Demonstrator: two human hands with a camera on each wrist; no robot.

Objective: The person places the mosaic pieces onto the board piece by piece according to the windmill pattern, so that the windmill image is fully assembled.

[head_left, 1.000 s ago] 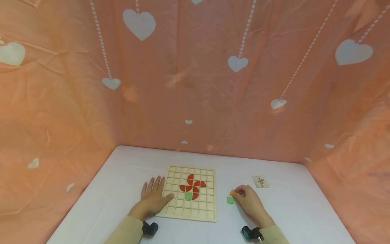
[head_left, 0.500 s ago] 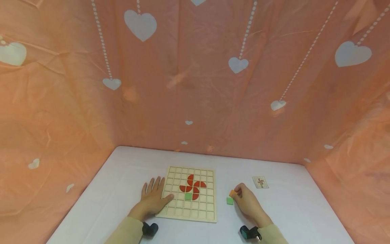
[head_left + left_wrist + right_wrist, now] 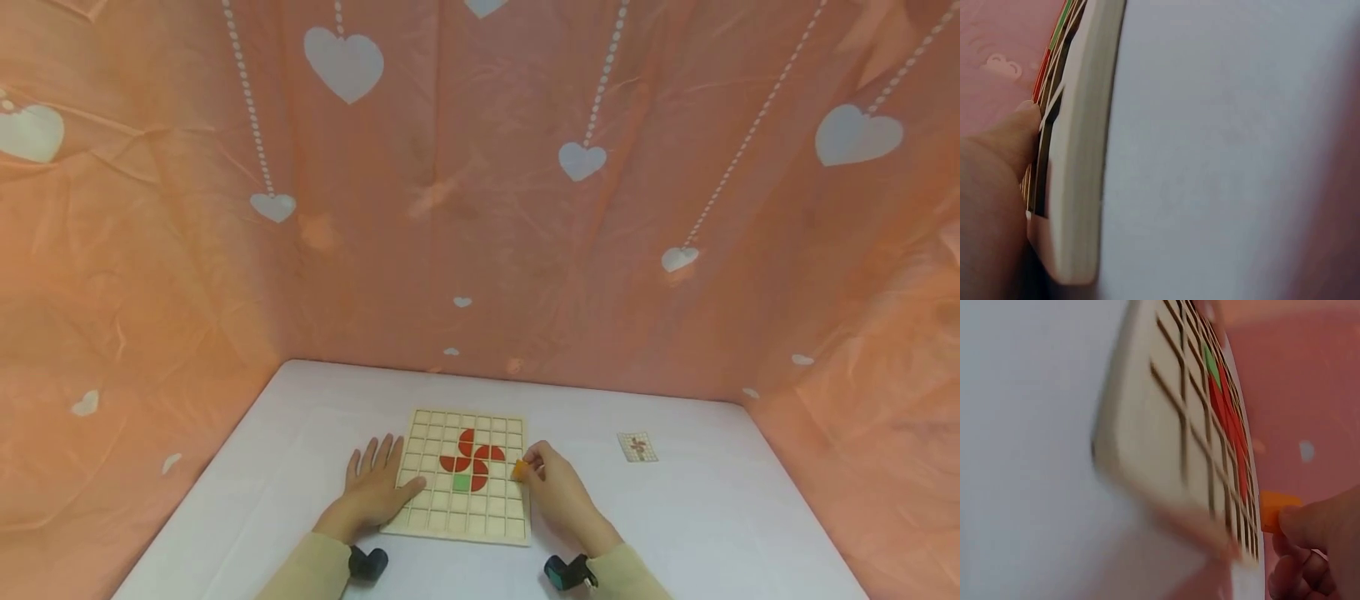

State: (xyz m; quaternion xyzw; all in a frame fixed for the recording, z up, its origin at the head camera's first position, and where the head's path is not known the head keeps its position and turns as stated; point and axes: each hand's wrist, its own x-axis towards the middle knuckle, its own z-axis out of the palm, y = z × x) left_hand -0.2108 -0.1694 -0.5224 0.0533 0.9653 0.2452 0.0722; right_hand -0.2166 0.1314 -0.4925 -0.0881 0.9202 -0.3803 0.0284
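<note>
In the head view a wooden grid board (image 3: 495,527) lies on the white table. Four-blade red pinwheel tiles (image 3: 478,475) and one green square tile (image 3: 461,482) sit in its middle cells. My left hand (image 3: 375,492) lies with fingers spread along the board's left edge, its thumb over the border. At the right edge my right hand (image 3: 558,492) pinches a small orange tile (image 3: 1274,511) between thumb and fingertips, held close over the board's right columns. The other fingers of that hand curl inward in the right wrist view. A loose green tile seen earlier is out of sight.
A small pattern card (image 3: 637,447) with a matching red pinwheel print lies to the right on the table (image 3: 697,517). Orange cloth walls (image 3: 510,250) with white hearts enclose the back and sides. Dark cameras (image 3: 367,565) are strapped to both wrists.
My right hand has carried the orange tile leftward from the table to the board's right edge. The loose green tile has gone from view. My left hand has stayed put.
</note>
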